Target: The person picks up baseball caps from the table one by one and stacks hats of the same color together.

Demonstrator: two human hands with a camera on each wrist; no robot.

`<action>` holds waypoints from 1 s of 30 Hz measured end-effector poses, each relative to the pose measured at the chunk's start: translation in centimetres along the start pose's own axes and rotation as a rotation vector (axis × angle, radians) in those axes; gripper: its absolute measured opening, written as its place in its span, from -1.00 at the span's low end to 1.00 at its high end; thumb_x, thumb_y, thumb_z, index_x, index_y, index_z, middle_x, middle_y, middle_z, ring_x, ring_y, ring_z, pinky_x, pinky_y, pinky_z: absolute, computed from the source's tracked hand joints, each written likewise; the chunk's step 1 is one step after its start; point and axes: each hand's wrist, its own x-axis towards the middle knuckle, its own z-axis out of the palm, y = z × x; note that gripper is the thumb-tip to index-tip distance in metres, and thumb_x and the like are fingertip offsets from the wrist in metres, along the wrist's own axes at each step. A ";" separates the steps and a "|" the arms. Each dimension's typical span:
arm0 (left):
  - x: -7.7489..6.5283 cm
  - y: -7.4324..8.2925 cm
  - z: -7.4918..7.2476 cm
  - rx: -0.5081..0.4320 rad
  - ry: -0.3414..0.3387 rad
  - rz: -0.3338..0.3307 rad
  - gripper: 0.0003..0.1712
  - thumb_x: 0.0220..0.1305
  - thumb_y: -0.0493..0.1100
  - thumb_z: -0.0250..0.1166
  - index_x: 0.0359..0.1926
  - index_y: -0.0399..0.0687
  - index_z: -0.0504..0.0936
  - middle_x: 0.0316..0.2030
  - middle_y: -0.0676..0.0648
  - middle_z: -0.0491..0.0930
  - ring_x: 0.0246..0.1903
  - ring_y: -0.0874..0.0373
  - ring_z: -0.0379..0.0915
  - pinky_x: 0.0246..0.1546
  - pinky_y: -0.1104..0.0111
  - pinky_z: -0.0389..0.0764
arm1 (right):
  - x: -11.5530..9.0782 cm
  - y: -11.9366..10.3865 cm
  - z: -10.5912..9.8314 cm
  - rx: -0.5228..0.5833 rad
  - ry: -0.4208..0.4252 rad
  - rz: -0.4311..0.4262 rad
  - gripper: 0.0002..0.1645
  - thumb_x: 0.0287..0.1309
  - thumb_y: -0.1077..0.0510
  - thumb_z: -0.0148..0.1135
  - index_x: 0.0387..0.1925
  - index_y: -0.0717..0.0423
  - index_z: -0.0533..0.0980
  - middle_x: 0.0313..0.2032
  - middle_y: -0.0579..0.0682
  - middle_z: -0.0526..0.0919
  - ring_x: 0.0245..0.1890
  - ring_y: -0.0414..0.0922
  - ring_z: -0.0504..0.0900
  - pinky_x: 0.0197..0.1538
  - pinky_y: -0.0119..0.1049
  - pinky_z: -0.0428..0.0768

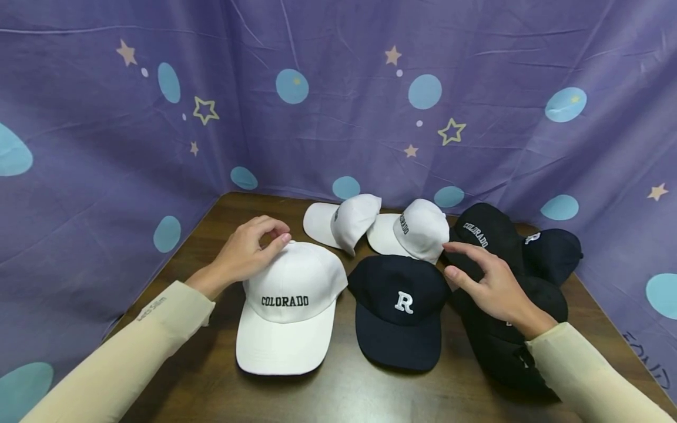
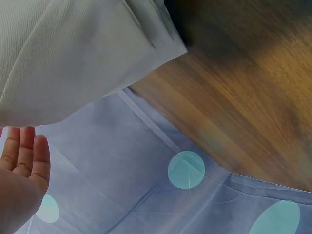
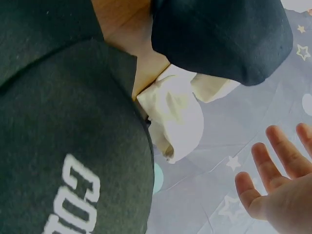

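Observation:
A white cap [image 1: 285, 305] lettered COLORADO lies brim-forward at the front. My left hand [image 1: 248, 249] is at its crown, thumb and fingers bent loosely near the top; whether they touch it I cannot tell. In the left wrist view the left hand [image 2: 24, 180] shows extended fingers beside pale fabric. To the right is a navy cap [image 1: 402, 311] with a white R. Between that cap and the black caps is my right hand [image 1: 494, 288], fingers spread and holding nothing. The right wrist view also shows this hand [image 3: 282, 183] apart from the dark caps.
Behind are two more white caps, one at the back left [image 1: 354, 220] and one at the back middle [image 1: 420, 229]. A black COLORADO cap [image 1: 483, 223], a dark R cap [image 1: 552, 255] and other black caps [image 1: 508, 352] crowd the right. A purple curtain [image 1: 338, 117] encloses the wooden table [image 1: 211, 376].

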 end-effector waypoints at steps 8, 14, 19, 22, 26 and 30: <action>-0.3 0.1 0.0 0.000 0.008 -0.014 -0.72 0.44 0.00 0.27 -0.05 -0.09 0.71 -0.16 0.01 0.65 -0.11 0.10 0.54 -0.10 0.13 0.52 | 0.4 0.2 -0.8 -0.024 -0.011 0.037 -0.50 0.41 0.06 0.28 0.33 -0.03 0.51 0.22 0.02 0.62 0.26 0.01 0.49 0.26 -0.09 0.38; -0.5 0.3 0.1 -0.016 0.000 -0.014 -0.74 0.44 0.00 0.27 -0.04 -0.05 0.70 -0.13 0.01 0.65 -0.08 0.09 0.54 -0.12 0.13 0.54 | 0.9 0.4 -1.0 -0.025 -0.018 0.088 -0.49 0.42 -0.02 0.27 0.33 -0.03 0.51 0.22 0.08 0.61 0.30 0.13 0.47 0.25 0.29 0.35; -0.5 0.3 0.2 -0.024 -0.002 -0.019 -0.73 0.44 -0.01 0.27 -0.02 -0.06 0.70 -0.12 0.00 0.65 -0.07 0.08 0.54 -0.09 0.12 0.55 | 1.6 0.5 -0.9 -0.050 -0.032 0.121 -0.46 0.43 -0.08 0.24 0.31 0.04 0.51 0.22 0.13 0.61 0.29 0.17 0.47 0.26 0.32 0.34; -0.6 0.3 0.2 -0.026 0.003 -0.019 -0.72 0.44 -0.01 0.28 -0.01 -0.08 0.69 -0.11 -0.01 0.65 -0.07 0.07 0.54 -0.07 0.11 0.55 | 2.2 0.5 -0.9 -0.068 -0.030 0.136 -0.44 0.45 -0.11 0.22 0.30 0.11 0.51 0.20 0.16 0.61 0.26 0.19 0.49 0.25 0.31 0.36; -0.6 0.6 0.1 -0.024 0.001 -0.017 -0.69 0.44 0.00 0.27 0.01 -0.09 0.68 -0.09 -0.02 0.65 -0.05 0.06 0.55 -0.04 0.08 0.56 | 3.0 0.6 -1.0 -0.092 -0.028 0.164 -0.41 0.46 -0.16 0.18 0.28 0.14 0.51 0.17 0.20 0.62 0.23 0.20 0.52 0.22 0.29 0.39; -0.7 0.8 0.1 -0.027 -0.006 -0.024 -0.67 0.43 0.01 0.27 0.03 -0.10 0.68 -0.06 -0.04 0.65 -0.02 0.04 0.55 0.01 0.04 0.55 | 3.8 0.7 -1.0 -0.105 -0.038 0.208 -0.36 0.46 -0.23 0.14 0.29 0.15 0.50 0.17 0.21 0.61 0.23 0.22 0.51 0.23 0.29 0.38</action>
